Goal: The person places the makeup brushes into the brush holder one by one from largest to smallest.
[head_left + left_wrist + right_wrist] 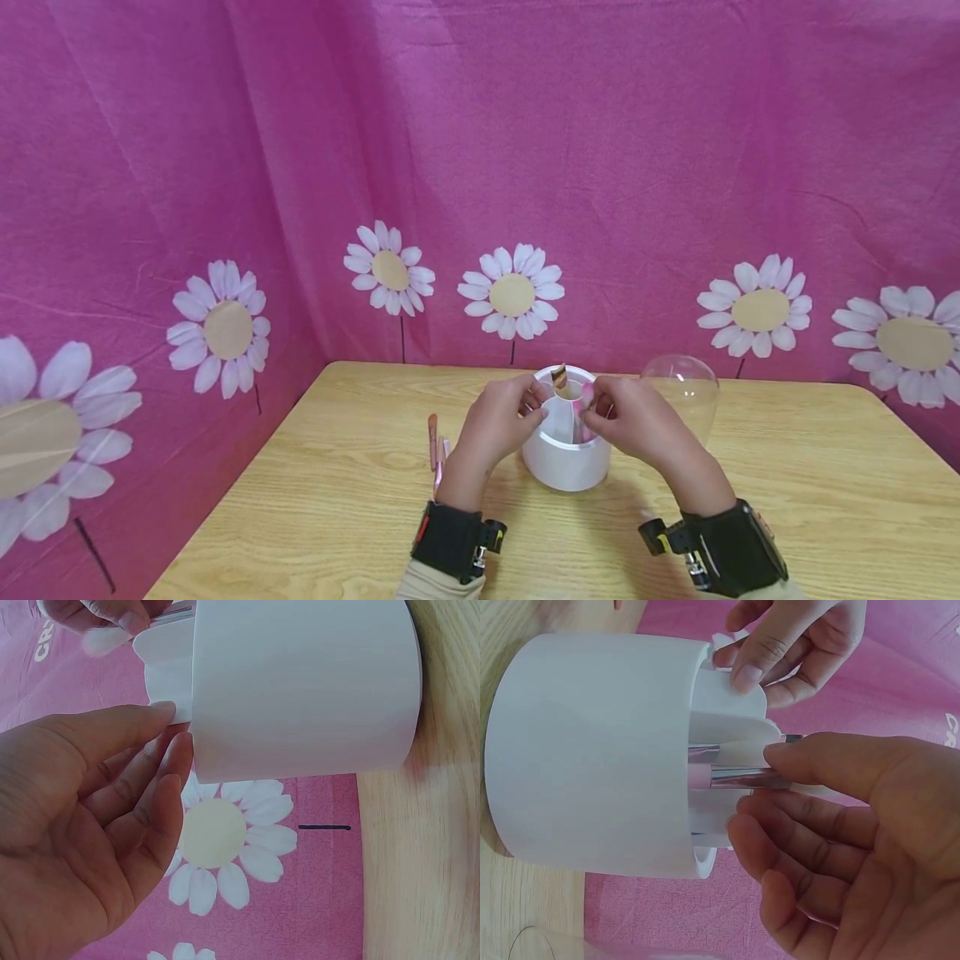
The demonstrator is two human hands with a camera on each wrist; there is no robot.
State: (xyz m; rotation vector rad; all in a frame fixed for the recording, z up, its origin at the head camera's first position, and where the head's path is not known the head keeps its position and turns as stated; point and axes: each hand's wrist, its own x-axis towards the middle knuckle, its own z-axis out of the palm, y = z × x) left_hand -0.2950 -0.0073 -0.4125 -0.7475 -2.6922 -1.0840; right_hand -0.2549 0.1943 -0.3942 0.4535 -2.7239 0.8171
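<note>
A white round makeup brush holder (567, 468) stands upright on the table, with white dividers (714, 693) rising from its top. My left hand (501, 418) pinches the edge of one divider between thumb and fingers. Between thumb and fingers, my right hand (636, 417) grips a makeup brush (742, 778) by its silver ferrule; its pink handle goes down into the holder. The bristle end is mostly hidden by the fingers. Another brush with a brown tip (559, 377) sticks up from the holder.
Several makeup brushes (432, 442) lie left of the holder, partly behind my left forearm. Behind my right hand stands a clear dome cover (690, 390). The wooden table (337, 467) meets a pink cloth (622, 183) with daisies at its back and left edges.
</note>
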